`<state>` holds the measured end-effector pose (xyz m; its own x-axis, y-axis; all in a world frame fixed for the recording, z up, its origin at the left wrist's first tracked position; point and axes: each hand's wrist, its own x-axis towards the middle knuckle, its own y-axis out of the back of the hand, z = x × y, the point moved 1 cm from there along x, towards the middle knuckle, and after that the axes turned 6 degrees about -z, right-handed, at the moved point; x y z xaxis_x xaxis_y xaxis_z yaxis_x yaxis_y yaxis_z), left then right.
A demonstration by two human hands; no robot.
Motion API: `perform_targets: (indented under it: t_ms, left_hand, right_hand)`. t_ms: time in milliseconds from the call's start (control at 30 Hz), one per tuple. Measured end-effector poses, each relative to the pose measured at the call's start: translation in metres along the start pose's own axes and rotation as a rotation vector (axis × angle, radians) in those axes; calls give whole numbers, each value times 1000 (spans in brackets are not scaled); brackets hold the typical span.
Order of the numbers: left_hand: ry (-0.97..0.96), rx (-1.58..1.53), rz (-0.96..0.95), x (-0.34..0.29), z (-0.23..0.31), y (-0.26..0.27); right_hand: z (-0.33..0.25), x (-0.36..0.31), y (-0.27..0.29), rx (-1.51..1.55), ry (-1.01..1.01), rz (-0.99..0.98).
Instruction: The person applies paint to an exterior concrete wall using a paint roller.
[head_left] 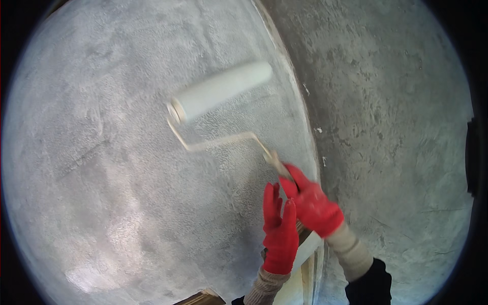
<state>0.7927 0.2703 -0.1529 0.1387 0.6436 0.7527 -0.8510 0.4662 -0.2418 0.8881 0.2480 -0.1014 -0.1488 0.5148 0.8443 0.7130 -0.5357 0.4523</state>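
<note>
A paint roller with a pale, fuzzy sleeve (223, 92) is against or just in front of the grey painted surface, tilted with its right end higher. Its bent wire frame (218, 142) runs down to the handle (278, 165). My right hand (312, 206), in a red glove, is closed around that handle. Just left of it, my left hand (280, 236), also red-gloved, has its fingers stretched upward and apart, with nothing seen in them. Whether it touches the handle's lower end is hidden.
The lighter grey surface (127, 168) looks wet and shiny at lower left. A curved edge (297, 86) divides it from a darker, rougher grey surface (386, 127) on the right. Brown wooden trim (201, 299) shows at the bottom, and a dark object (473, 157) at the right rim.
</note>
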Motion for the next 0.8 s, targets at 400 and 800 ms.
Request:
perform_targets:
  t_ms: [400,800]
  left_hand:
    - [313,107,105,-96,-44,49]
    - [493,-139,64,-100,-47,34]
  right_hand:
    - [-7,-143,-87,404,-554,-75]
    - [1,-198,-112,640,-393,125]
